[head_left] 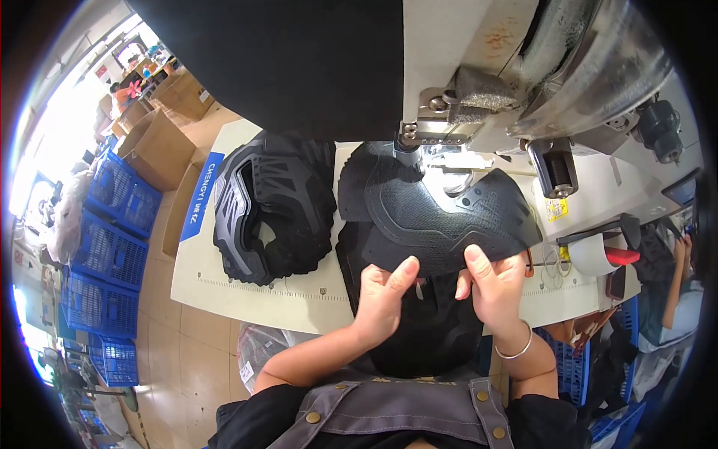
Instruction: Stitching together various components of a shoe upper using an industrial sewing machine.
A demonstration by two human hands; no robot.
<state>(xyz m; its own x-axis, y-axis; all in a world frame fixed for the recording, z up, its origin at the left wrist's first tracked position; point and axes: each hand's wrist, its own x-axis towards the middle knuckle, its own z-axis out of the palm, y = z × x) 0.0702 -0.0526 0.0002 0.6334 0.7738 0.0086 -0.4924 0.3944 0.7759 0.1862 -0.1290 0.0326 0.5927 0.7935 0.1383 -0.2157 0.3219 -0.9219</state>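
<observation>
A curved black moulded panel (426, 217) with a mesh-like texture and raised lines lies under the head of a sewing machine (407, 135). My left hand (385, 299) pinches its near edge, thumb on top and fingers curled below. My right hand (493, 288), with a bangle on the wrist, grips the same edge further right in the same way. The fingertips beneath the panel are hidden. More black moulded pieces (426, 337) lie under and in front of my hands, reaching over the table's near edge. Left of the panel sits a pile of black and grey moulded pieces (273, 209).
The pale table (247, 303) carries a printed ruler along its near edge. Blue crates (108, 254) and cardboard boxes (153, 146) stand on the left. Thread, a red item (621, 257) and a phone-like object (615, 283) lie right. Another person's arm (677, 284) shows far right.
</observation>
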